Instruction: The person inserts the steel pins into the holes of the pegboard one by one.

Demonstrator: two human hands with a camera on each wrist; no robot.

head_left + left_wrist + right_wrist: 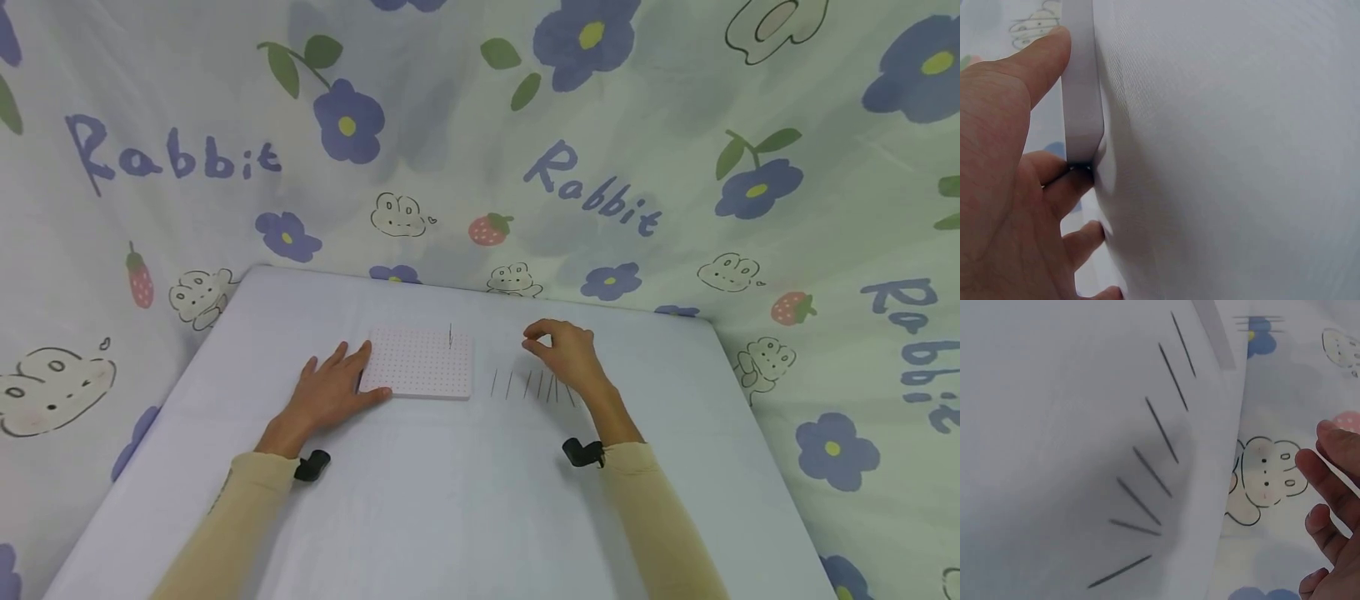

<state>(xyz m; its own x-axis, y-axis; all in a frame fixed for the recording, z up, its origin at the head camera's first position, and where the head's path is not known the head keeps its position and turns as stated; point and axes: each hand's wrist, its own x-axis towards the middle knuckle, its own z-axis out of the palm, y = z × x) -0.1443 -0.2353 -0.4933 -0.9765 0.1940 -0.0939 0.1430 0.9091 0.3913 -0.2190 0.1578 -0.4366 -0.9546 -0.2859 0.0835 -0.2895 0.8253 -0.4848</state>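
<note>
A white board [420, 362] full of small holes lies flat on the table, with one thin pin [450, 335] standing upright near its far right part. My left hand [341, 379] rests flat on the table against the board's left end, its thumb [1041, 56] along the board's edge [1082, 94]. Several dark pins [532, 385] lie in a row to the right of the board; the right wrist view shows these pins [1160, 431] fanned out on the cloth. My right hand [536, 342] hovers just above them with loosely curled fingers [1329, 481] and nothing in them.
The table [450, 500] has a pale lilac cover. A flowered cloth printed with "Rabbit" [592, 196] hangs close behind and on both sides. Small black wrist cameras [311, 465] sit at both cuffs.
</note>
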